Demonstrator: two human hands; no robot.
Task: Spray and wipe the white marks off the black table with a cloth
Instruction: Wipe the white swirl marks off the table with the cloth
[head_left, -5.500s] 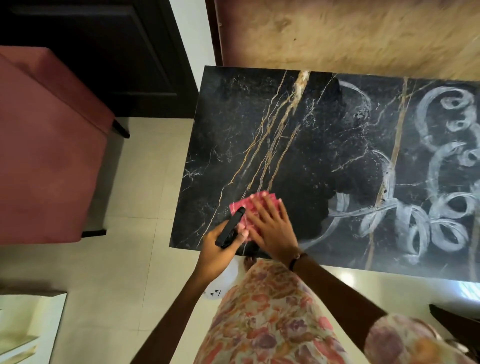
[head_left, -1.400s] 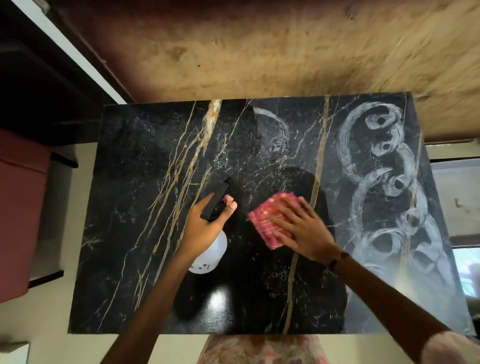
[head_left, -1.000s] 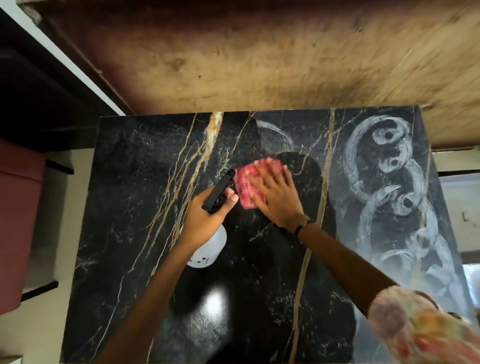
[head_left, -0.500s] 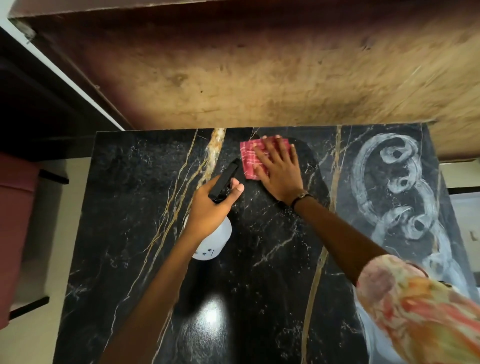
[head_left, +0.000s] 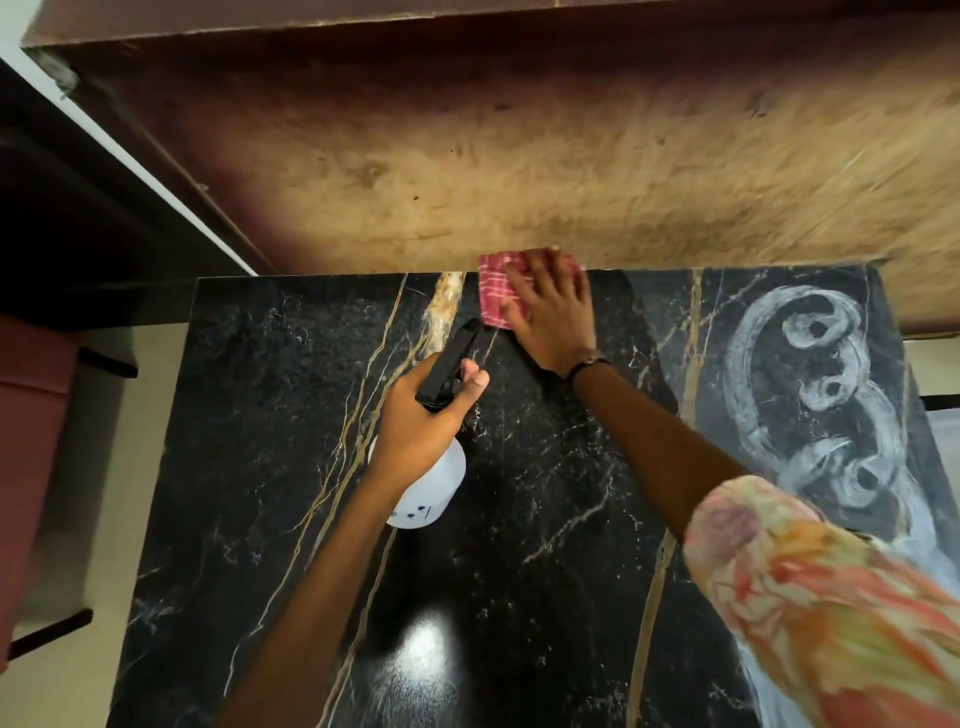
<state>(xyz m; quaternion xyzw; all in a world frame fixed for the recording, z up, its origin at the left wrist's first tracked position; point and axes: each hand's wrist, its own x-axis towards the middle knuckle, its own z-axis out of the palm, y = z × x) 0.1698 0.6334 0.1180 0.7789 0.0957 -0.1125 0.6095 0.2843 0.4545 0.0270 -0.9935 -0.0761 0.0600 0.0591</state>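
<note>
A: What fills most of the view?

B: A black table (head_left: 519, 519) with gold and white veins. Its far edge meets a brown wall (head_left: 519, 156). Its near edge is cut off at the bottom.

A: And the white marks?

B: White marks (head_left: 810, 400) swirl in loops over the table's right part, well right of both hands. Lower down a flowered sleeve (head_left: 831, 597) hides some of them.

A: The hands?

B: The right hand (head_left: 553, 312) lies flat with fingers straight and spread, pressing a red cloth (head_left: 496, 293) at the table's far edge. The fingertips are blurred, and the hand covers the cloth's right part. The cloth reaches the edge, touching or just lapping over it. The left hand (head_left: 421, 426) is curled round the neck of a spray bottle (head_left: 428, 488), held near the table's middle, just beside the cloth on the near side.

A: What is in the bottle?

B: Cannot tell. Its body is white and the hand covers its top part. The black sprayer points toward the cloth.

A: Anything smaller?

B: A dark band (head_left: 584, 364) on the right wrist.
</note>
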